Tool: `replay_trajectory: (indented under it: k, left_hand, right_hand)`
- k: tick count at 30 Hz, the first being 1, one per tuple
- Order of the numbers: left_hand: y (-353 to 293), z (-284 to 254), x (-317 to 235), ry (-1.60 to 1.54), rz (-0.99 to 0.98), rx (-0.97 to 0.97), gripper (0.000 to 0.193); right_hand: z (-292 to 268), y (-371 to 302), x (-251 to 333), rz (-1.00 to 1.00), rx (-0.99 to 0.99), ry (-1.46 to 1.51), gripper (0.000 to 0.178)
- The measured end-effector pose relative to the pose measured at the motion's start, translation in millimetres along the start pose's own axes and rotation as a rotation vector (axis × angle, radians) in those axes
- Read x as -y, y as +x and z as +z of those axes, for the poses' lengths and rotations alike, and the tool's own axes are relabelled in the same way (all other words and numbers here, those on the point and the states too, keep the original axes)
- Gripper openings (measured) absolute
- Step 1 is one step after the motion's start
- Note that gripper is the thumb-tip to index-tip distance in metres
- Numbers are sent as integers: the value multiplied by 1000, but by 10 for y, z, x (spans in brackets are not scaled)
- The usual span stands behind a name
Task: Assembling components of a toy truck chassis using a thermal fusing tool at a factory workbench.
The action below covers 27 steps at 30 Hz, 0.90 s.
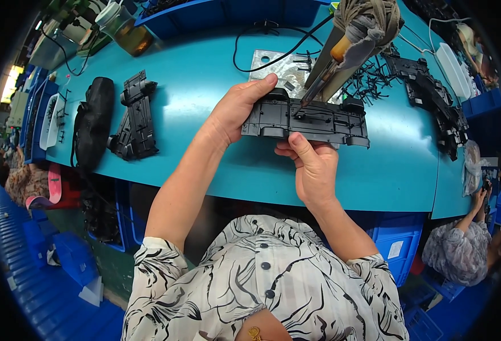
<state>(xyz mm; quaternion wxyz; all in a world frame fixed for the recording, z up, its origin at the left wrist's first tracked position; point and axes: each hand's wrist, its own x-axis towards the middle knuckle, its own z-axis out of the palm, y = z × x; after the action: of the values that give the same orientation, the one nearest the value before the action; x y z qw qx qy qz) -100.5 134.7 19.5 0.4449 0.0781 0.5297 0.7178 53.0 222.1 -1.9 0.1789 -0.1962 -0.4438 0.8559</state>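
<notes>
A black plastic toy car chassis [333,124] is held level above the table in both hands. My left hand [234,108] is closed round its left end, thumb along the far corner and fingers hidden behind or below. My right hand [316,170] grips the near edge at the middle, thumb up against it and fingers curled underneath. A rod-like tool resembling a soldering iron [321,84], its upper part wrapped in grey cloth, slants down with its tip at the chassis's middle. Whether the tip touches the plastic is hard to tell.
Behind the chassis lies a metal plate [260,58] with small black parts; more black parts [367,79] are heaped to its right. Black chassis [137,122] and a black car body [93,122] lie left, further chassis [432,96] right. A blue bin [222,23] stands behind.
</notes>
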Motion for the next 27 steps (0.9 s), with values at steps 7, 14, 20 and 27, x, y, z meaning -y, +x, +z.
replay_trajectory:
  k: [7,14,20,27]
  left_hand:
    - [-1,7,-14,-12,-7,-4,45]
    - [35,-33,27,-18,-3,-3,45]
    - [7,-6,-3,1,-6,-4,44]
    - [-18,10,-23,4,-15,-28,44]
  right_hand:
    - [42,-11,29,4,-1,33,18]
    - [42,-6,36,-16,14,25,18]
    - [24,0,24,-14,17,18,17]
    - [31,2,23,-16,17,9,17]
